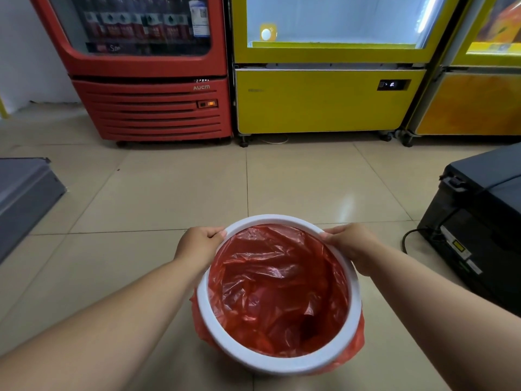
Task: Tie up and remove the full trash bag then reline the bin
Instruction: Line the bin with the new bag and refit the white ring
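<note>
A round bin with a white rim ring (270,219) sits on the tiled floor right below me. A red plastic bag (279,286) lines the inside, and its edge hangs out under the ring at the near sides. The bag looks hollow, with no trash visible in it. My left hand (201,244) grips the ring at its far left, fingers curled over the edge. My right hand (349,244) grips the ring at its far right in the same way.
A red drinks fridge (152,108) and a yellow cabinet (324,103) stand against the far wall, with a second yellow unit (473,103) to the right. A grey chest (25,193) is at the left. A black machine (479,221) with a cable stands at the right.
</note>
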Available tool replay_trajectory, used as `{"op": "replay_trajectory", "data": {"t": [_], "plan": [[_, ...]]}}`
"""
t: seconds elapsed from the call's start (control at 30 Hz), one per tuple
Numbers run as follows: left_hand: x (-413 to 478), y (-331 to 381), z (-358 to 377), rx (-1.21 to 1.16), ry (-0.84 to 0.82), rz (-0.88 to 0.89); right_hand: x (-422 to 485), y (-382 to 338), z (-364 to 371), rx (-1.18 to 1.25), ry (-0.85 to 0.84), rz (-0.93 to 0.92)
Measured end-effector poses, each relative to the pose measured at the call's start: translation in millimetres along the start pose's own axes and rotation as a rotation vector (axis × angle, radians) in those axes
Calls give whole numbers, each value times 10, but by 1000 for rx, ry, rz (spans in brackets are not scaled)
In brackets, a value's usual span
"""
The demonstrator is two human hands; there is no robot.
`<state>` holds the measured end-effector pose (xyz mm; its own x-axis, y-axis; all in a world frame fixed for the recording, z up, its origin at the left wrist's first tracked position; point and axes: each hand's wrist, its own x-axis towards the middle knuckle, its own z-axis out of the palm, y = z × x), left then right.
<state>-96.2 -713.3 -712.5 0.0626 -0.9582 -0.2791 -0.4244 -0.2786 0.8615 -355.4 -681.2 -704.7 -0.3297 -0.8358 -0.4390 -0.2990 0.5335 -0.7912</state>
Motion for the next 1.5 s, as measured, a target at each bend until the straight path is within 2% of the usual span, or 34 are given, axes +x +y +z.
{"op": "replay_trajectory", "data": {"t": [0.17, 0.33, 0.57, 0.7, 0.97, 1.2, 1.3, 1.5], "plan": [[-9, -111, 10, -49, 3, -38, 36, 53, 52, 57, -4, 2], [-47, -122, 60, -40, 80, 7, 13, 95, 81, 90, 9, -38], [-26, -110, -78, -134, -78, -197, -32, 174, -125, 45, -62, 63], [-18, -126, -102, -189, -115, -239, -23, 183, -125, 39, -74, 51], [10, -108, -72, -183, -74, -225, -19, 225, -28, 33, 4, 36], [-146, -151, -82, 17, -10, -94, -182, 251, -30, -161, 126, -76], [-238, -215, -208, 78, -87, -74, -307, 314, -87, -198, 129, -82], [-492, -297, -439, 81, -369, -238, -624, 406, -187, -141, -123, 88]]}}
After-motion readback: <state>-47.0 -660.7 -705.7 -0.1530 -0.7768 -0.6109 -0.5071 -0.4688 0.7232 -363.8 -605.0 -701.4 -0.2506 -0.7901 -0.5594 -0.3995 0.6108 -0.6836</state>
